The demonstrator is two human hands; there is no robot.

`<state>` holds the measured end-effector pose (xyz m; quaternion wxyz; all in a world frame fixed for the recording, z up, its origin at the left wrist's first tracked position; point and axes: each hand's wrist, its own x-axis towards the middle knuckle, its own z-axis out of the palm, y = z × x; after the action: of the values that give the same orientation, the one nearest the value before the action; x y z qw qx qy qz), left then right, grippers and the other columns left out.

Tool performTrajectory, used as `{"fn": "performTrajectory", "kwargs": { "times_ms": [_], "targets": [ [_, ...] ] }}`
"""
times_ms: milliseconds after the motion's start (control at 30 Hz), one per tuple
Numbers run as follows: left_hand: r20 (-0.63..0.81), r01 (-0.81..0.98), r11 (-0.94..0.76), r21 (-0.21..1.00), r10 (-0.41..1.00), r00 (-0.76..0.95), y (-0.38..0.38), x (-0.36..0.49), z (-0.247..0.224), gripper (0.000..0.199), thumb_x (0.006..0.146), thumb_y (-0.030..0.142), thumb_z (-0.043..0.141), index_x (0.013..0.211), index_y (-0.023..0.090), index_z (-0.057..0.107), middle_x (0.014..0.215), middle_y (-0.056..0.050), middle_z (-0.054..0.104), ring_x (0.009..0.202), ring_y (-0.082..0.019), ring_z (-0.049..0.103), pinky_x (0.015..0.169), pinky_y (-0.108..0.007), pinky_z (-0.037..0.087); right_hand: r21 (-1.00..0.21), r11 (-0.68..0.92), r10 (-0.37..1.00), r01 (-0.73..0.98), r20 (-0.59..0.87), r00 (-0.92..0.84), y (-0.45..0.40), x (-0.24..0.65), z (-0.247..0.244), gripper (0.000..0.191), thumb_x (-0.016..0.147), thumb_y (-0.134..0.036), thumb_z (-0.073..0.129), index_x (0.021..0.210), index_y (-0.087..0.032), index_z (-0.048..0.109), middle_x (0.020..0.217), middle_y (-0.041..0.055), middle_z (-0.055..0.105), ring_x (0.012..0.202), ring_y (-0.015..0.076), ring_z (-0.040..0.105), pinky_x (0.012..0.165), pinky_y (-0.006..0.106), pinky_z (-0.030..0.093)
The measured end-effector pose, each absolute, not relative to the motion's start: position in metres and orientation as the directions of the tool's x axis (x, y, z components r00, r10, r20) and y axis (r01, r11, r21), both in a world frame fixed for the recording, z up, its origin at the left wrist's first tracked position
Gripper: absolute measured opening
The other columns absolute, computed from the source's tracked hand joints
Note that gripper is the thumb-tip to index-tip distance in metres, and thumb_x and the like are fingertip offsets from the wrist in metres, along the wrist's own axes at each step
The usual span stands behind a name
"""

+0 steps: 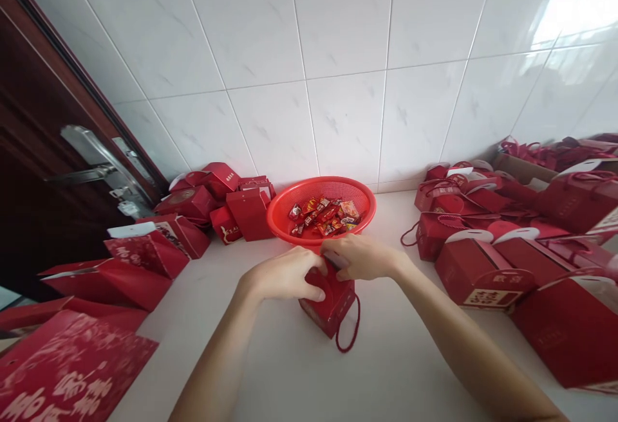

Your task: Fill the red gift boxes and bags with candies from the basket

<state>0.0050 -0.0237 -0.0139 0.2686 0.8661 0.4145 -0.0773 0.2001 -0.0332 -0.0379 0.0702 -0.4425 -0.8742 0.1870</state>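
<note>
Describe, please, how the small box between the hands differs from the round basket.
The box has flat sides and corners; the basket is round and wider. The box is deep red, the basket a brighter orange-red. The box has solid walls, while the basket's are perforated. The basket shows wrapped sweets inside; the box's inside is hidden. Both are reddish.
</note>
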Motion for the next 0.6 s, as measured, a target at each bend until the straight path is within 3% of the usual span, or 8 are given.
{"fn": "performTrajectory", "kwargs": {
  "times_ms": [200,400,600],
  "targets": [
    [-0.330,0.810,-0.463,0.361,0.749,0.575,-0.029,0.012,-0.012,0.028,0.070,0.037,0.072,0.093,0.022,0.069,0.099,-0.003,0.068,0.089,-0.024,0.064,0.065,-0.028,0.046,-0.527,0.488,0.852,0.695,0.117,-0.510,-0.039,0.209,-0.055,0.051,0.079,-0.016,0.069,0.129,-0.020,0.056,0.092,0.0025,0.070,0.072,0.0172,0.059,0.062,0.027,0.041],
    [-0.259,0.828,-0.386,0.407,0.820,0.510,-0.030,0.017,-0.016,0.025,0.066,0.032,0.071,0.085,0.022,0.058,0.095,-0.001,0.066,0.086,-0.022,0.062,0.062,-0.028,0.044,-0.702,0.516,0.845,0.490,0.325,-0.425,-0.054,0.221,-0.079,0.021,0.085,-0.016,0.066,0.105,-0.021,0.068,0.103,0.0041,0.074,0.091,0.0191,0.066,0.083,0.034,0.051],
    [-0.239,0.860,-0.404,0.312,0.843,0.482,-0.028,0.015,-0.016,0.037,0.066,0.044,0.078,0.088,0.023,0.058,0.100,-0.002,0.065,0.090,-0.023,0.061,0.067,-0.030,0.043,-0.730,0.539,0.841,0.421,0.434,-0.324,-0.069,0.219,-0.111,0.023,0.095,-0.029,0.059,0.114,-0.021,0.070,0.120,0.0115,0.070,0.106,0.0229,0.068,0.094,0.040,0.054]
  ]
}}
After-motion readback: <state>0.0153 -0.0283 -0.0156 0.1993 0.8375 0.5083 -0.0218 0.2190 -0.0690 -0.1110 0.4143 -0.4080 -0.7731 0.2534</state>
